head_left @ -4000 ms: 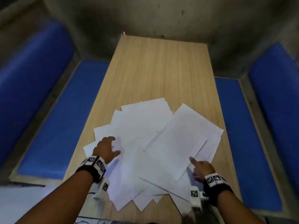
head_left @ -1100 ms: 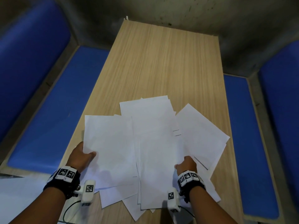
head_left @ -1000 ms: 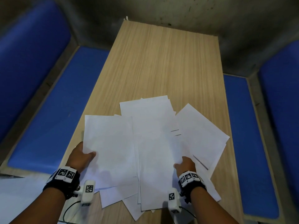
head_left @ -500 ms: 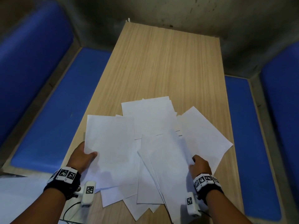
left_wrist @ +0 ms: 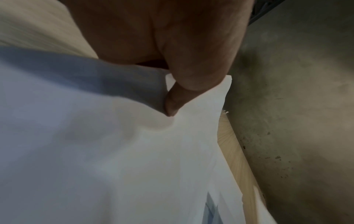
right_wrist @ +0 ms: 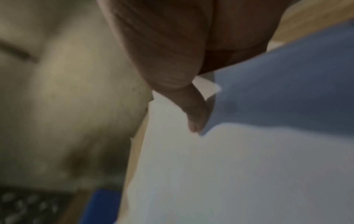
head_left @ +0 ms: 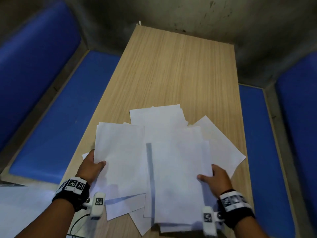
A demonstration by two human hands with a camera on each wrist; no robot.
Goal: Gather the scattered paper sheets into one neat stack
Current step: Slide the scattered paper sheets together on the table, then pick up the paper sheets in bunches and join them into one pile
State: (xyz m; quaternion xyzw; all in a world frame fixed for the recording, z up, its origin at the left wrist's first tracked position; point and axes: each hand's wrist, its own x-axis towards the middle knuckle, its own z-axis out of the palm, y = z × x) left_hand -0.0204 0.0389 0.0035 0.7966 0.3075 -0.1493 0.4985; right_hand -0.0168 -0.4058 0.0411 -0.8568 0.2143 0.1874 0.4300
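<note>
Across the long, pale wood-grain table (head_left: 180, 69) that runs away from me, everything else takes its place: blue padded benches (head_left: 56, 121) flank it on both sides, and a grey concrete wall (head_left: 171, 11) closes off its far end. On the near half of the table lies the loose spread of white paper sheets (head_left: 171, 152), overlapping at different angles rather than squared up. One sheet pokes out toward the far end, another fans off toward the right edge of the table, and a few corners stick out over the near edge.

Toward the table's left edge, a bundle of sheets sits in my left hand (head_left: 91, 167), thumb pressed on top and fingers tucked underneath, out of sight. My left wrist camera confirms it: the thumb (left_wrist: 172, 103) pinches down on the white paper (left_wrist: 114, 151) with the table's edge (left_wrist: 229, 144) just beyond it. Toward the right edge, my right hand (head_left: 217, 179) grips another bundle the same way, thumb on top of the sheets. The right wrist camera is blurred, but the thumb (right_wrist: 193, 115) plainly lies on white paper (right_wrist: 229, 166).

Both wrists carry black bands with printed square markers (head_left: 75, 183), and a small white marker block (head_left: 97, 206) hangs beside each wrist.
</note>
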